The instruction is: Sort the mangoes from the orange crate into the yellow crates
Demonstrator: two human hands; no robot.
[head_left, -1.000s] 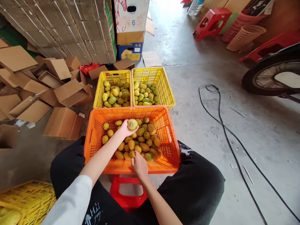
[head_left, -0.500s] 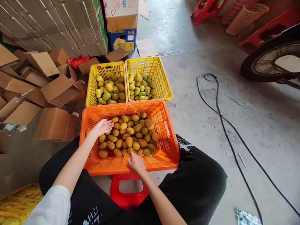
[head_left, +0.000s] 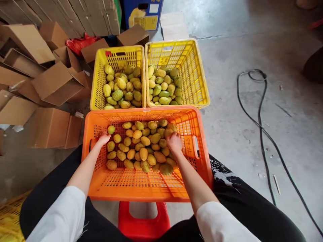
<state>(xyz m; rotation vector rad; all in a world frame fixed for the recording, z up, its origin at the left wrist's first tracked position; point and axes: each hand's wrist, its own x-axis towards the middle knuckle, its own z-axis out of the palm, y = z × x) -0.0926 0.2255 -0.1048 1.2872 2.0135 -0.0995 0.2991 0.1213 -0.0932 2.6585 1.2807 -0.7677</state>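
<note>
An orange plastic crate (head_left: 121, 191) sits in front of me, with many oval yellow-green fruits (head_left: 143, 154) spread over its bottom. My left hand (head_left: 104, 138) is inside the crate at its left wall, fingers curled in. A greener fruit (head_left: 111, 129) lies right by those fingertips; what the fingers hold, if anything, is hidden. At the right side of the heap, my right hand (head_left: 175, 143) reaches down with bent fingers around a fruit (head_left: 168, 133), its fingertips partly hidden.
Two yellow crates (head_left: 118, 50) with similar fruits stand just beyond the orange one. A red stool (head_left: 143, 228) is beneath it. Open cardboard boxes (head_left: 50, 127) crowd the left floor. A black cable (head_left: 261, 124) lies on the concrete at right. Another yellow crate (head_left: 12, 210) is at lower left.
My left hand has drawn back to the left wall and curled. My right hand has moved from the near edge to the right side of the fruits. The view has tilted down and closer.
</note>
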